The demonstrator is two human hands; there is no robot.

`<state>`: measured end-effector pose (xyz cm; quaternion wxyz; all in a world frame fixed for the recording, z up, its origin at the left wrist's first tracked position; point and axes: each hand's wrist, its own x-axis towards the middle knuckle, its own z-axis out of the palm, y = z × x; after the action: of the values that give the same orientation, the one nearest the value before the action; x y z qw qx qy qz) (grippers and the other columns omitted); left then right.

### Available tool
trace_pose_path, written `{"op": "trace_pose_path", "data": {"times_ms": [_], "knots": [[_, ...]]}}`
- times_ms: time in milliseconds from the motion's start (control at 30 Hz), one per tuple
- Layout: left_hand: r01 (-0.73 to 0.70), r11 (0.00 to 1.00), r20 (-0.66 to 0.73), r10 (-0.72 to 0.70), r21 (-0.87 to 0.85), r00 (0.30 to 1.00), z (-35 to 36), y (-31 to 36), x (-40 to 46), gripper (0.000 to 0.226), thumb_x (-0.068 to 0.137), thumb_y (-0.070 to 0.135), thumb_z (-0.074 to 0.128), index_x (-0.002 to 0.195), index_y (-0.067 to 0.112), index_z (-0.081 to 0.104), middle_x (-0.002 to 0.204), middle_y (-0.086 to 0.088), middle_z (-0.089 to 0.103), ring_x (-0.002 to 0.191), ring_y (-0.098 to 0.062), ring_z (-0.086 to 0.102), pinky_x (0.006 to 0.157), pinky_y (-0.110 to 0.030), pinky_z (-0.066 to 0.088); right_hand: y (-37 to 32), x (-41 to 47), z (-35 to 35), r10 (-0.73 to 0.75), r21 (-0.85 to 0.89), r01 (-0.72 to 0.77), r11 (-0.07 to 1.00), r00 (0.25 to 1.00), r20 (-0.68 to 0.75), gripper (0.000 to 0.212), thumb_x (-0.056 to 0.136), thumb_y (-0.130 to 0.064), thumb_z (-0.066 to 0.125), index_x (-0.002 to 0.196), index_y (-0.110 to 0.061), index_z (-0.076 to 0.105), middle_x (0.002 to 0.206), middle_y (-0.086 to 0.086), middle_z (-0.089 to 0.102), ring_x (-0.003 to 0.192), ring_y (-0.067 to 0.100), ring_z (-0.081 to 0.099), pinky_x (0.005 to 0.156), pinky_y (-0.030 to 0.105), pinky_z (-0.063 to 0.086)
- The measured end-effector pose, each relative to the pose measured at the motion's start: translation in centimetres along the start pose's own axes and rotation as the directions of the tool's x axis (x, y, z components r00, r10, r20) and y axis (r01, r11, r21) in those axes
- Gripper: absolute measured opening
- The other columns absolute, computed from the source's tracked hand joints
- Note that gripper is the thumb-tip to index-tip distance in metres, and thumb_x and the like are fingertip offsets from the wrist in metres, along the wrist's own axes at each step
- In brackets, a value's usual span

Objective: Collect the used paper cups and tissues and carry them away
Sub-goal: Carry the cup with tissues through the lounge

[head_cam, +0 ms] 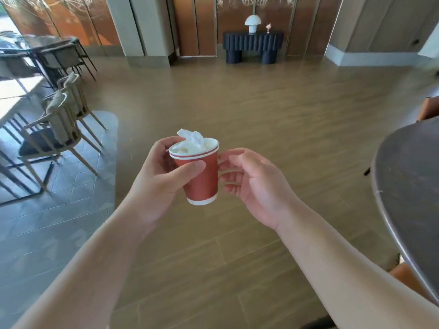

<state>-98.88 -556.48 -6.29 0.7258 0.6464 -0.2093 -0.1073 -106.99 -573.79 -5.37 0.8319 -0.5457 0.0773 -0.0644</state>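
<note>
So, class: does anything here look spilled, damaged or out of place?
Nothing spilled. The red cups, nested and tilted slightly in the left hand, have tissue sticking out above the rim. The right hand sits beside them.

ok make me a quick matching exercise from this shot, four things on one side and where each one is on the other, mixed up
Things:
1. tissue
2. red paper cups
3. white lamp
4. round dark table

Places:
A. on the dark console by the far wall
B. at the right edge of the view
C. stuffed in the top cup
D. gripped by the left hand

Pairs: 1-C, 2-D, 3-A, 4-B
</note>
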Motion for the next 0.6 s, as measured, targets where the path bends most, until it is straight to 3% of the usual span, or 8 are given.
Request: {"op": "trace_pose_path", "data": {"times_ms": [133,233,600], "knots": [[0.015,1.000,0.005,-0.014,-0.021,1.000,-1.1,-2.1,6.6,0.064,0.060,0.037,0.086,0.119,0.027,0.062,0.097,0.016,0.076,0.088,-0.001,0.070,0.070,-0.015,0.053,-0.2,6.6,-0.8,-0.034,-0.028,0.032,0.999,0.997,-0.072,0.014,0.086,-0.017,0.054,0.090,-0.014,0.068,0.082,0.003,0.066,0.067,0.015,0.060,0.063,0.028,0.044],[0.029,0.999,0.021,-0.029,-0.038,0.999,-2.0,-4.0,12.7,0.068,0.060,0.037,0.087,0.121,0.023,0.061,0.098,0.014,0.077,0.089,-0.002,0.071,0.070,-0.015,0.054,-0.5,12.3,-1.6,-0.072,-0.073,0.063,0.995,0.989,-0.127,0.021,0.094,-0.011,0.049,0.087,-0.016,0.068,0.082,0.002,0.067,0.068,0.015,0.061,0.064,0.030,0.044],[0.045,0.991,0.223,-0.016,-0.125,0.975,-7.9,-7.5,42.0,0.075,0.053,0.039,0.086,0.122,0.023,0.060,0.098,0.013,0.076,0.089,-0.007,0.070,0.069,-0.017,0.054,-4.0,37.4,-2.1,-0.187,-0.105,0.161,0.981,0.922,-0.340,0.020,0.093,-0.015,0.049,0.089,-0.015,0.069,0.080,0.001,0.068,0.069,0.016,0.062,0.063,0.028,0.048]]}}
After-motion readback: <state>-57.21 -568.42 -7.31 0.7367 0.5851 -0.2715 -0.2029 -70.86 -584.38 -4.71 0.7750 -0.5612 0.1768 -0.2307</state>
